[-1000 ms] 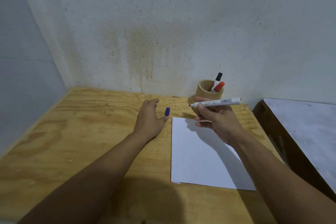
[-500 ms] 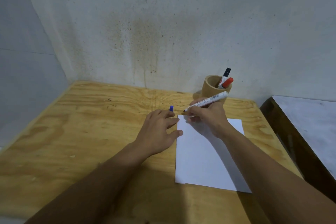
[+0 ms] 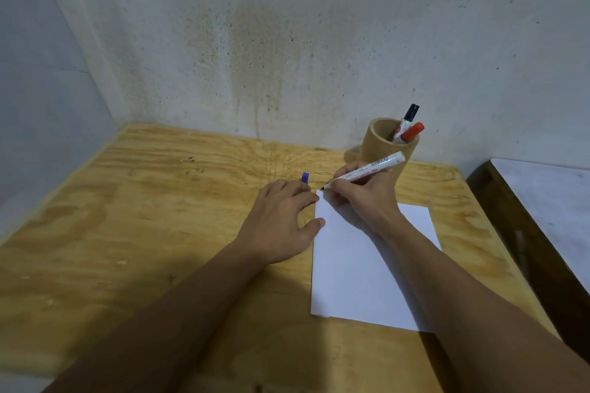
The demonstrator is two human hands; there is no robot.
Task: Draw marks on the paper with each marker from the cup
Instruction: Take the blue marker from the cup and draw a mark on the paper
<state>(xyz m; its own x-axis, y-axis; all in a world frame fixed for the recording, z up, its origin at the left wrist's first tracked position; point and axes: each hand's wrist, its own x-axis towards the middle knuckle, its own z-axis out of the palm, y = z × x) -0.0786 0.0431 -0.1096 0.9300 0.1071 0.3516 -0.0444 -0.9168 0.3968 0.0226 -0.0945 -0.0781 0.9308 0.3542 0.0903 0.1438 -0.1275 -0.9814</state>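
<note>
A white sheet of paper (image 3: 360,268) lies on the plywood table (image 3: 153,220). My right hand (image 3: 364,198) grips an uncapped white marker (image 3: 370,169), its dark tip at the paper's far left corner. My left hand (image 3: 281,220) rests palm down beside the paper's left edge, thumb touching the paper, and holds a blue cap (image 3: 305,177) between its fingers. Behind my right hand stands a tan round cup (image 3: 380,143) with a black-capped marker (image 3: 408,116) and a red-capped marker (image 3: 412,132) in it.
A stained wall runs right behind the table, and another wall closes the left side. To the right stands a lower dark-framed surface with a pale top (image 3: 549,201), with a gap between it and the table.
My right hand came down from above the paper and brought the marker tip to the paper's far left corner. My left hand slid closer to the paper's edge with the cap.
</note>
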